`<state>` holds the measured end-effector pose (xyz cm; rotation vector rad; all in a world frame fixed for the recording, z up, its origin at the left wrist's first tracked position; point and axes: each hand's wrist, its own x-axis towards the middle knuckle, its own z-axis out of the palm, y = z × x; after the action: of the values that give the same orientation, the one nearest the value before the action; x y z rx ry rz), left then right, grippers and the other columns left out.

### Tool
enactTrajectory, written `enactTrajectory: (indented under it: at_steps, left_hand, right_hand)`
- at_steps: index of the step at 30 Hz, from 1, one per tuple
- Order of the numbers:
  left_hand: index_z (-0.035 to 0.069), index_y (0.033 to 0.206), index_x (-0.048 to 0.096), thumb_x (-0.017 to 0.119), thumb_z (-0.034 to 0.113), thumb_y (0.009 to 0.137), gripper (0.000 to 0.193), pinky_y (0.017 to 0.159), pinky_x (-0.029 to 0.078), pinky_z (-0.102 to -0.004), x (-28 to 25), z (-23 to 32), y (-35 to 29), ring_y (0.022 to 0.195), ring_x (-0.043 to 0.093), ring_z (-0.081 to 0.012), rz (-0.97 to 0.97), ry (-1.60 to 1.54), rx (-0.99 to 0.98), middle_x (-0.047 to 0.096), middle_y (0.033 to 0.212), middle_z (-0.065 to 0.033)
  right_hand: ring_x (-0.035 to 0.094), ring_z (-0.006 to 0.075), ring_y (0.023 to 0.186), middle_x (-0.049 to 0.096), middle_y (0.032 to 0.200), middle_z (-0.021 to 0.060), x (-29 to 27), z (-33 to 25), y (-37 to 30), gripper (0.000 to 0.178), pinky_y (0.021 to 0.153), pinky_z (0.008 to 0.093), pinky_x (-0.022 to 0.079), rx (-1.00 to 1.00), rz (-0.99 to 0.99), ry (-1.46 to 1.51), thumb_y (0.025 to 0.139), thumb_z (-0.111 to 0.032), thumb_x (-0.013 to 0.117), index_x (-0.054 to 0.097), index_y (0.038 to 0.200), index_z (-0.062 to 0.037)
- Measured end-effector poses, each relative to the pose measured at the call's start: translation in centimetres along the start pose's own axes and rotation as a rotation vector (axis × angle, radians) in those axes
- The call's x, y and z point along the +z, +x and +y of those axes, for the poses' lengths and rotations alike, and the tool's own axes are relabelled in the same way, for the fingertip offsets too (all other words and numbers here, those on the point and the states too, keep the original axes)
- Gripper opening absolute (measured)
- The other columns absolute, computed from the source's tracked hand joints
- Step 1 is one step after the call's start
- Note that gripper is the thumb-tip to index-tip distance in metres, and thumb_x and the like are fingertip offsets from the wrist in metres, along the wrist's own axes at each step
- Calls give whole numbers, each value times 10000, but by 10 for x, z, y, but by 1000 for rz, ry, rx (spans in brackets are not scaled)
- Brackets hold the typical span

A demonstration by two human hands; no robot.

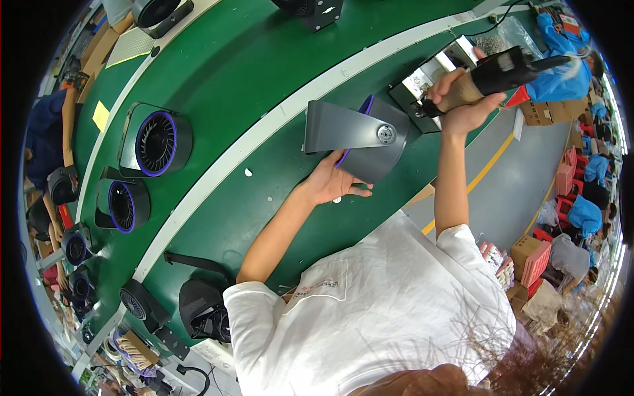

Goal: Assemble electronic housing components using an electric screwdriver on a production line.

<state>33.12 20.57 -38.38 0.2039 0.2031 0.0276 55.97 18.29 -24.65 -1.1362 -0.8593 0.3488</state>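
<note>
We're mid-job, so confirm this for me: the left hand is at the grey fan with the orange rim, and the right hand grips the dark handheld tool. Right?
Not quite: the rim is purple, not orange, as the head view shows. The left hand is at the grey fan, and the right hand grips the dark handheld tool.

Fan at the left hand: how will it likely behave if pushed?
The fan may roll, since its body is rounded. Its grey bracket is flat-faced with crisp edges, so probably stiff; the round joint suggests it might swing.
</note>
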Motion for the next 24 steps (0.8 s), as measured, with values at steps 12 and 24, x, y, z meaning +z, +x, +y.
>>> enactTrajectory:
  at_steps: [12, 24]
  left_hand:
    - [31, 1268, 460, 225, 513, 991, 603, 825, 526, -453, 8, 3, 7, 887, 620, -295, 57, 20, -4, 605, 1101, -142]
    - [26, 1195, 509, 238, 509, 991, 591, 843, 507, -447, 7, 3, 9, 867, 619, -283, 87, 8, -17, 620, 1039, -145]
  right_hand:
    - [379, 165, 335, 414, 502, 86, 54, -58, -15, 999, 326, 297, 381, -38, -231, 361, 798, -827, 117, 360, 1299, 4]
    - [387, 162, 325, 433, 501, 94, 54, -37, -25, 1011, 336, 283, 391, -54, -291, 276, 768, -855, 115, 376, 1231, 4]
